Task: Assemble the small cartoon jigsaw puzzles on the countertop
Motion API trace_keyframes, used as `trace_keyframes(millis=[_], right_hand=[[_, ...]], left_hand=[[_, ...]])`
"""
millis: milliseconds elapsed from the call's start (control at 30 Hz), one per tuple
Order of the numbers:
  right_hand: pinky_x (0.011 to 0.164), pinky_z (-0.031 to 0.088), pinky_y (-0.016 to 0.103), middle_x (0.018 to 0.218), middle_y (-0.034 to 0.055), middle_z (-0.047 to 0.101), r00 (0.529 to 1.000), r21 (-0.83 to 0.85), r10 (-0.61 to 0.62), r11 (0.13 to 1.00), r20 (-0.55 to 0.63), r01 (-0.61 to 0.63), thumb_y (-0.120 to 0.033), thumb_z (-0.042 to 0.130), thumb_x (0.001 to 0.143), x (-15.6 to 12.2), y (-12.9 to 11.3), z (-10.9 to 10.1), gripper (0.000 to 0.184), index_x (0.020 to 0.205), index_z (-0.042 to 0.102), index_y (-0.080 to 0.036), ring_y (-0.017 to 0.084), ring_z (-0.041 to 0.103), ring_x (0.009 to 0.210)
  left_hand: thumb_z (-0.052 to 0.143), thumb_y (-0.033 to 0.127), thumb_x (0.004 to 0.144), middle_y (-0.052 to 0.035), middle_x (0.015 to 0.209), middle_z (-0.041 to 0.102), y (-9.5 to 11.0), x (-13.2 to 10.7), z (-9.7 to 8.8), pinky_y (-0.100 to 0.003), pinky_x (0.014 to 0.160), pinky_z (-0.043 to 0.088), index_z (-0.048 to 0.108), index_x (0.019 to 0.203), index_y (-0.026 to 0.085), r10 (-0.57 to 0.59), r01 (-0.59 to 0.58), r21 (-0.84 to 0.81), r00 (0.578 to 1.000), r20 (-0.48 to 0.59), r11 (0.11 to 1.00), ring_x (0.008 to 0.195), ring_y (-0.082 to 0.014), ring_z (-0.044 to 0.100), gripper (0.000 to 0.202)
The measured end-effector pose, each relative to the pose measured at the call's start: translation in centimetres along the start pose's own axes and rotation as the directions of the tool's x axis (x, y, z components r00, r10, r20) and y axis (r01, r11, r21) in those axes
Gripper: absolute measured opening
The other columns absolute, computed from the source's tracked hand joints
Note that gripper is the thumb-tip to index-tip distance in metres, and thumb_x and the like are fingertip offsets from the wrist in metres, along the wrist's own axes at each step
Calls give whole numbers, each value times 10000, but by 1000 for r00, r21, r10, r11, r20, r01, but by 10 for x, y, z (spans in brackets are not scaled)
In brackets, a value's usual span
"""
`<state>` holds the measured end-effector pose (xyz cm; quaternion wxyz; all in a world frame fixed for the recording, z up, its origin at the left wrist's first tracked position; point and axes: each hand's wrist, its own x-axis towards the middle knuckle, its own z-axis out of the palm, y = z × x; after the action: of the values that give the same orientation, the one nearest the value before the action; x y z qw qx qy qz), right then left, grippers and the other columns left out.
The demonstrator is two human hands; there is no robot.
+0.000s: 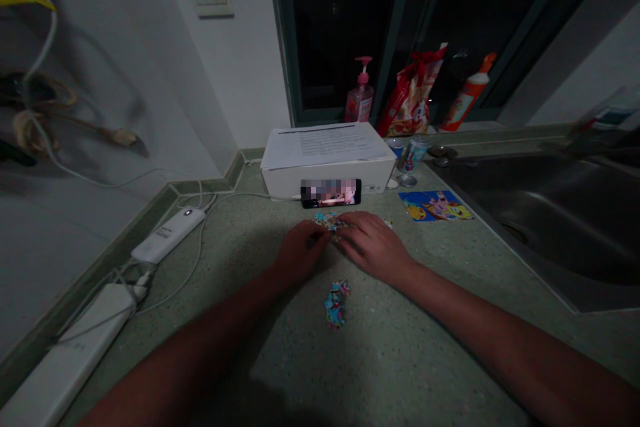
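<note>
Head view, logged from my remote station. Carrier: one speckled green countertop, wall along its left edge, window above its back edge, sink rim bounding its right side.

Item 1: far pile of small multicoloured pieces, well in from the left edge, just in front of the phone; partly covered by the hands.
Item 2: near cluster of like pieces, between the forearms, on the near side of the hands.
Item 3: left hand, thumb and forefinger drawn close at the pile; whether they pinch a piece, I cannot tell.
Item 4: right hand, fingers bent and side by side over the pile, thumb lower; any grip is hidden from me.
Item 5: flat picture card, beside the sink rim.

Handling notes, my judgement: light fingertip contact suits pieces this small. I would steady with one hand, sort with the other, lift the right palm slightly for a clearer sight of the pile, and swing both forearms wide of the near cluster, lest a wrist scatter it.
</note>
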<state>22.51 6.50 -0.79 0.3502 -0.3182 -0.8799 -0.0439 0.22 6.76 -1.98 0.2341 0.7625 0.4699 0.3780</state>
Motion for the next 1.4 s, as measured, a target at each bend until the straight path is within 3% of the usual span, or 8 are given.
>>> trace_keyframes(millis=[533,733,933,1167,1400], right_hand=[[991,593,533,1293,134,707,1000,-28,-3,1000,0,3,-235,590,1035,-3,2,0,156,1141,701,-209,286,669,1204],[997,583,552,1335,157,684,1000,10,-4,1000,17,4,-266,641,997,-4,1,0,238,1223,674,-199,314,654,1226],[999,576,551,1318,133,700,1000,21,11,1000,14,-11,-246,631,1002,-2,-1,0,188,1175,702,-232,305,662,1216],[979,595,522,1279,132,719,995,35,74,997,-62,-72,-225,637,986,-3,1,1,169,1146,692,-217,288,687,1181],[1011,569,544,1313,115,707,995,73,72,994,69,-77,-251,640,997,-5,-1,-3,172,1145,728,-245,292,668,1210]], left_hand=[[624,249,967,-37,895,732,1,0,-1,-354,830,521,726,896,200,-18,17,32,1000,16,999,867,-207,673,133],[627,246,965,-42,907,734,0,0,0,-356,827,523,725,907,198,-12,12,-2,1000,25,1000,878,-214,677,123],[625,264,965,-36,912,742,-1,-1,1,-346,843,534,725,896,211,-13,14,-10,1000,23,1000,886,-207,683,133],[612,236,971,-38,928,760,-2,3,-1,-339,863,542,737,901,200,-109,109,-1,987,-115,994,884,-196,692,148],[594,245,984,-40,944,764,-3,2,-2,-345,871,547,740,918,203,-125,129,17,980,-158,992,900,-197,699,165]])
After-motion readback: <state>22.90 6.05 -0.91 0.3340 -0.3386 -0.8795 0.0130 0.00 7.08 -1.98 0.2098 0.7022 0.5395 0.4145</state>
